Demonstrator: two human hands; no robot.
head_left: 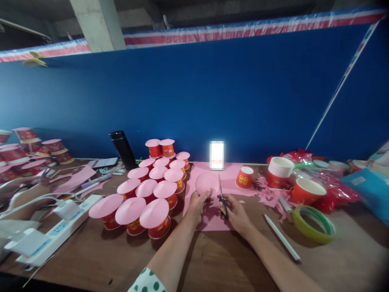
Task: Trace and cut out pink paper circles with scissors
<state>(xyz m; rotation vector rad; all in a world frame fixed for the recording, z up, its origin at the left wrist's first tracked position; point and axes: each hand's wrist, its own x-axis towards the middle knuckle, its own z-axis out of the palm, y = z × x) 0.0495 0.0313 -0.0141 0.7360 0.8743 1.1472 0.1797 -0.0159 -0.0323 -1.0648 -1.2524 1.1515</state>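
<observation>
My left hand (197, 205) pinches a round pink paper disc (206, 183) by its lower edge. My right hand (235, 211) is closed on the handles of dark scissors (221, 194), whose blades point up beside the disc. Both hands are above a pink paper sheet (231, 178) lying on the wooden table (212, 259). A single red paper cup (244, 177) stands open just right of the scissors.
Several red cups capped with pink discs (146, 198) stand in rows on the left. A white power strip (51, 233), black flask (123, 149), lit phone (216, 155), stacked cups (278, 172), green tape ring (314, 223), white pen (282, 238) and pink scraps (269, 194) surround the hands.
</observation>
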